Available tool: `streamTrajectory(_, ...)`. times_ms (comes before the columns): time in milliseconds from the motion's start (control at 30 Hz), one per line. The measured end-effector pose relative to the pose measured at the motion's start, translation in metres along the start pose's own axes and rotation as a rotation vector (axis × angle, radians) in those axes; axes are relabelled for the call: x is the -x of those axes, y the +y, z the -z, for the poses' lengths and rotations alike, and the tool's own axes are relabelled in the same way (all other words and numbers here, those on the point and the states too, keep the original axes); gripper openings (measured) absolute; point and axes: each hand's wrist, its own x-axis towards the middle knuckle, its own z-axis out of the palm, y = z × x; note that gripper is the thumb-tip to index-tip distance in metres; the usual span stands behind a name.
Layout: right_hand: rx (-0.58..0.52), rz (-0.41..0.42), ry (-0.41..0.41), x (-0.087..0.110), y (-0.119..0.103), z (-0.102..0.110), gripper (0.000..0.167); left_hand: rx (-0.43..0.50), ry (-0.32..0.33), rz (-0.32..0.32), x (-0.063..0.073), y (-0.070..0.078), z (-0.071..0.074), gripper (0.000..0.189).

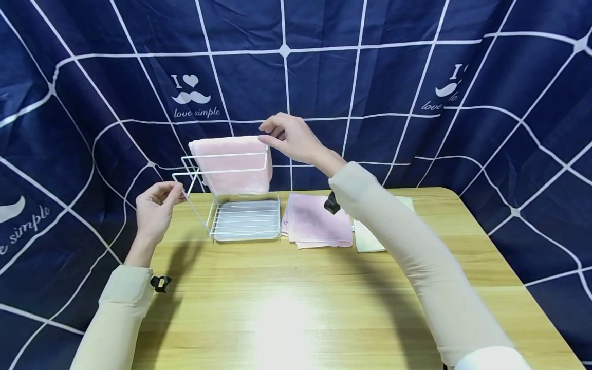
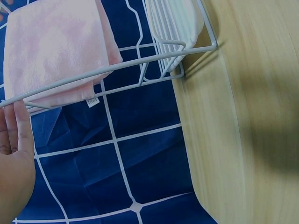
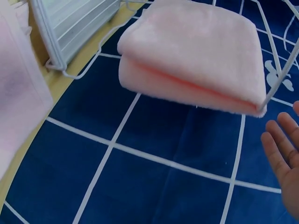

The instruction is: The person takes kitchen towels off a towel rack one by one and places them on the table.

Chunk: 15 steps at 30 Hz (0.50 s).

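Observation:
My left hand [image 1: 154, 213] pinches the upper left side of a white wire rack [image 2: 140, 61] between thumb and fingers. A folded pink towel [image 1: 236, 184] hangs over the rack's rear top bar, its fold upward and a small white label [image 2: 93, 101] at its lower edge. By the towel's upper right corner, my right hand [image 1: 296, 136] is raised with fingers relaxed. The right wrist view shows those fingers [image 3: 280, 144] extended beside the towel and a rack wire, holding nothing. The rack's base stands on the table with a pale tray [image 1: 245, 205] at its bottom.
Right of the rack, a folded pink cloth [image 1: 319, 218] lies on the wooden table [image 1: 222, 288]. Beyond it is a pale yellow-green cloth [image 1: 370, 239], partly behind my right forearm. A dark blue curtain [image 1: 319, 87] with white grid lines surrounds the table's back and sides.

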Motion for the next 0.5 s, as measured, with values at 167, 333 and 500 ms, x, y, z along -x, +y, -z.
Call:
streamTrajectory(167, 0.045, -0.031, -0.045, -0.013, -0.005, -0.008, 0.036, 0.007, 0.005, 0.007, -0.001, 0.0, 0.0, 0.006)
streamTrajectory(333, 0.084, -0.074, -0.064, -0.022, -0.005, -0.012, 0.039, 0.015, 0.0, 0.005, -0.001, 0.0, -0.001, 0.005)
streamTrajectory(500, 0.125, -0.113, -0.087, -0.026, -0.002, -0.015, 0.042, 0.015, 0.003, 0.004, -0.001, -0.001, 0.0, 0.006)
